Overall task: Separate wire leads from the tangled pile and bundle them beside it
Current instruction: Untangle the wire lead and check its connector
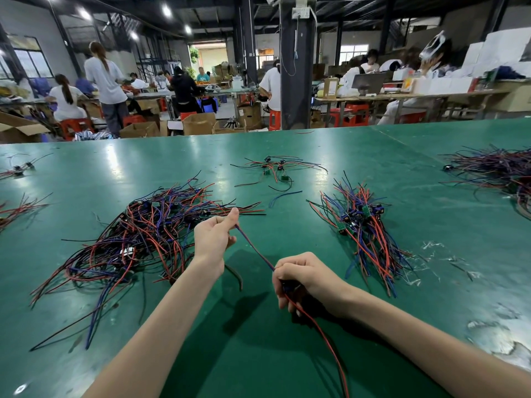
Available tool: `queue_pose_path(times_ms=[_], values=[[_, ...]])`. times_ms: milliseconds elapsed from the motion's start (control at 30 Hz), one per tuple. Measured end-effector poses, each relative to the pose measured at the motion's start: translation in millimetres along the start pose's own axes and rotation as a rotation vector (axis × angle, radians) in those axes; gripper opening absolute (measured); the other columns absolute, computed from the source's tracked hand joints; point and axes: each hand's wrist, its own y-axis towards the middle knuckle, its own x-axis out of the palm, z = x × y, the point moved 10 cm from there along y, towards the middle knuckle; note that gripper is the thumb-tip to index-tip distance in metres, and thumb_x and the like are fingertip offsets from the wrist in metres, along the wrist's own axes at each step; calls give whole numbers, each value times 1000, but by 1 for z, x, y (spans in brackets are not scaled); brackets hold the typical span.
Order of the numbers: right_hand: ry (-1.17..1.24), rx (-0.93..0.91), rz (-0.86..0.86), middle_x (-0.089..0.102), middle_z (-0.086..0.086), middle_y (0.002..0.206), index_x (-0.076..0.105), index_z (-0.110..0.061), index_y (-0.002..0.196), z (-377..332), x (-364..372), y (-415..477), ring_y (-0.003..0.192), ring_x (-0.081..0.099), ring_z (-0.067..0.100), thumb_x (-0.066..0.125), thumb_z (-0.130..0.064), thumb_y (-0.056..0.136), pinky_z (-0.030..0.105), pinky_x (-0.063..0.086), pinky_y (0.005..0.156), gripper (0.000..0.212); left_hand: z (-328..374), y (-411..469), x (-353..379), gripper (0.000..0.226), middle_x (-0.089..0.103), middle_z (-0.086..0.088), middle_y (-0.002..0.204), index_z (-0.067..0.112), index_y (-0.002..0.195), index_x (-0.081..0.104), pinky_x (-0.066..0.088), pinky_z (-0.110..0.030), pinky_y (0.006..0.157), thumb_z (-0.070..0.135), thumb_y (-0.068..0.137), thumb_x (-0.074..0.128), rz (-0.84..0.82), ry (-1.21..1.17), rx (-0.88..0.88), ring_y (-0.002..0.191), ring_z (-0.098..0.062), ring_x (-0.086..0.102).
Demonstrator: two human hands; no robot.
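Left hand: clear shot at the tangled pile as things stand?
Likely yes for reach: the tangled pile lies beside the left hand, nothing between them. But that hand is busy, pinching a blue lead stretched to the right hand, so it would have to let go first.

table [431, 225]: green; tangled pile [138, 239]: red, blue, black; wire lead [255, 247]: blue, red

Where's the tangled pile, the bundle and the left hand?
tangled pile [143, 225]: head view, heap's middle.
bundle [362, 218]: head view, bunched middle.
left hand [213, 237]: head view, back of hand.
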Motion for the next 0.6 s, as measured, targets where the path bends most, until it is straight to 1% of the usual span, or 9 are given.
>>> queue_pose_path(times_ms=[133,167,233,333,433,467,600], values=[[12,9,29,59,11,52,60,-13,57,2,-2,1,39,50,17,49,-19,72,19,40,40,20,-2,-5,2,33,54,10,48,9,63,59,44,-26,60,34,82,72,-6,-19,-38,36,-3,40],[16,8,38,60,11,53,60,-13,57,2,-2,1,39,50,17,49,-19,72,19,40,40,19,-2,-7,4,33,55,8,52,9,65,62,44,-26,59,35,82,71,-14,-45,-44,37,-3,40],[31,-1,65,61,12,55,61,-13,58,1,-3,1,40,51,18,50,-19,74,19,40,40,20,0,-13,11,33,65,2,69,9,72,66,46,-22,55,40,82,67,-60,-112,-69,46,-4,42],[72,-33,131,62,13,56,62,-12,60,-2,-11,0,41,52,17,50,-11,84,20,41,40,27,-2,-24,29,41,70,2,86,8,86,70,48,-19,53,48,81,61,-176,-136,-132,59,-6,48],[131,-75,222,63,14,58,61,-9,62,-6,-23,-2,42,52,18,46,-6,91,22,43,41,33,-10,-37,48,54,64,-2,94,-2,104,64,51,-18,54,45,78,61,-290,-222,-223,64,-8,52],[154,-91,256,63,15,58,61,-8,63,-8,-27,-2,42,52,19,45,-6,91,22,42,41,32,-13,-42,54,54,62,-3,95,-4,108,60,52,-18,54,43,80,61,-319,-259,-263,65,-9,54],[197,-131,354,64,15,59,62,-8,63,-12,-41,-5,43,54,21,45,-6,91,23,44,42,33,-19,-55,67,47,60,-9,100,-4,111,51,55,-20,54,32,83,62,-380,-408,-383,65,-11,61]])
